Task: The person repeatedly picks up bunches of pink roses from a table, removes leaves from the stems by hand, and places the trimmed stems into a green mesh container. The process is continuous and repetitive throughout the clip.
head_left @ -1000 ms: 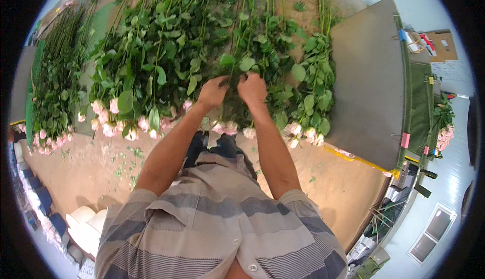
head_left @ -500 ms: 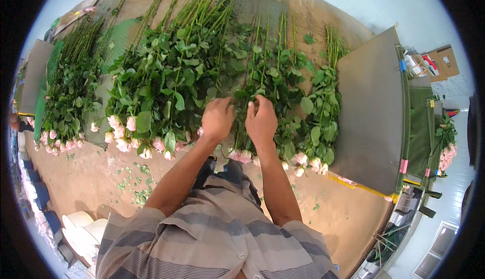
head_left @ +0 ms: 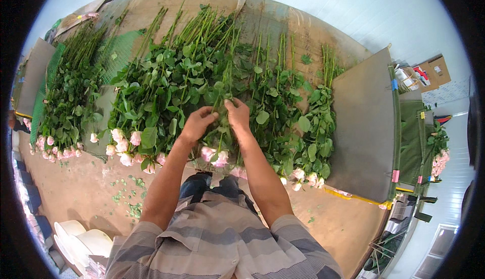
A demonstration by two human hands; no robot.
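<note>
Pink roses [head_left: 220,158], head view: blooms at the near edge of the table [head_left: 314,30]. I read the right hand [head_left: 238,115] as pinched on their leafy stems [head_left: 222,131]; the left hand [head_left: 198,123] is curled narrow beside them, grip unclear to me. Progress, judged: partway. Done: these taken up, not yet set down. Outstanding, probably: rose piles [head_left: 164,79] lying loose to both sides.
</note>
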